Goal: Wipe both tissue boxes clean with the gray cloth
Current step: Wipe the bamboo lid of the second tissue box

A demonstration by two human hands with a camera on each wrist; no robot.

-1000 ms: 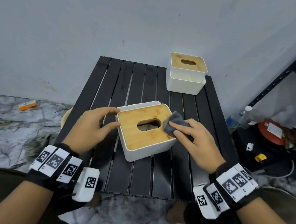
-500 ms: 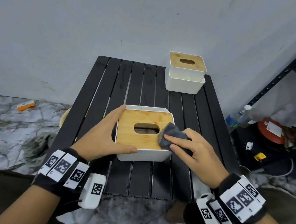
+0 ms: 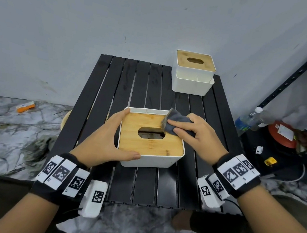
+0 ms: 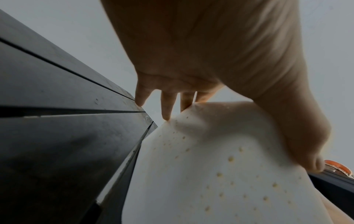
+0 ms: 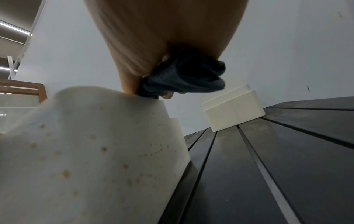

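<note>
I had the near tissue box (image 3: pixel 151 150) sitting toward the front edge of the black slatted table (image 3: pixel 114 85), roughly midway between its left and right edges. My left hand (image 3: pixel 106 140) braced that box at its left side: the fingers lay straight along the left wall up to the far-left corner, and the thumb (image 3: pixel 131 155) stretched flat along the front edge of the bamboo lid (image 3: pixel 148 121). From the left wrist camera I saw the fingers (image 4: pixel 168 106) spread slightly, their tips on the box's rim, and tan specks dotting the white wall (image 4: pixel 220 174).

My right hand (image 3: pixel 198 136) held the gray cloth (image 3: pixel 176 122) bunched under the fingers and pressed onto the far-right corner of the lid, just right of the oval slot (image 3: pixel 151 133). The right wrist camera showed the cloth (image 5: pixel 184 75) wadded in the palm with the thumb curled against it, touching the top edge of the speckled box wall (image 5: pixel 95 151).

The second tissue box (image 3: pixel 193 73) stood at the far-right corner of the table, well apart from both hands, its lid on.

On the floor to the right lay a plastic bottle (image 3: pixel 249 118) and a red round object (image 3: pixel 281 133).
</note>
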